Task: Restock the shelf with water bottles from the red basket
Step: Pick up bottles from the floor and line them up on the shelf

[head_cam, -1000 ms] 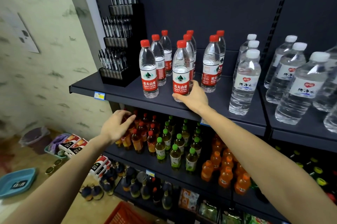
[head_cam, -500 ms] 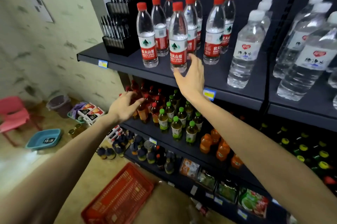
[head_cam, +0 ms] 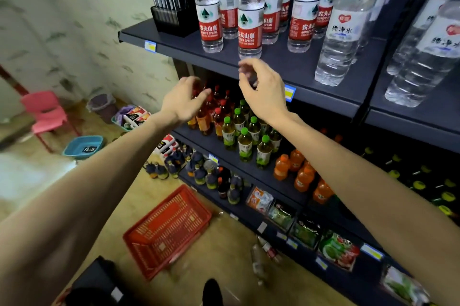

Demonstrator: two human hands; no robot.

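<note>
Water bottles (head_cam: 250, 14) stand on the shelf (head_cam: 293, 66), both hands' fingers loosely curled and holding nothing, so the next move is likely reaching down to the red basket (head_cam: 166, 231).

— What changed with the right hand (head_cam: 263, 92)?
— It let go of the clear red-labelled water bottle (head_cam: 250, 11) at upper centre and drew back just below it, fingers loosely curled.

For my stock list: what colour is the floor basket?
Red basket, clearest in the head view.
</note>
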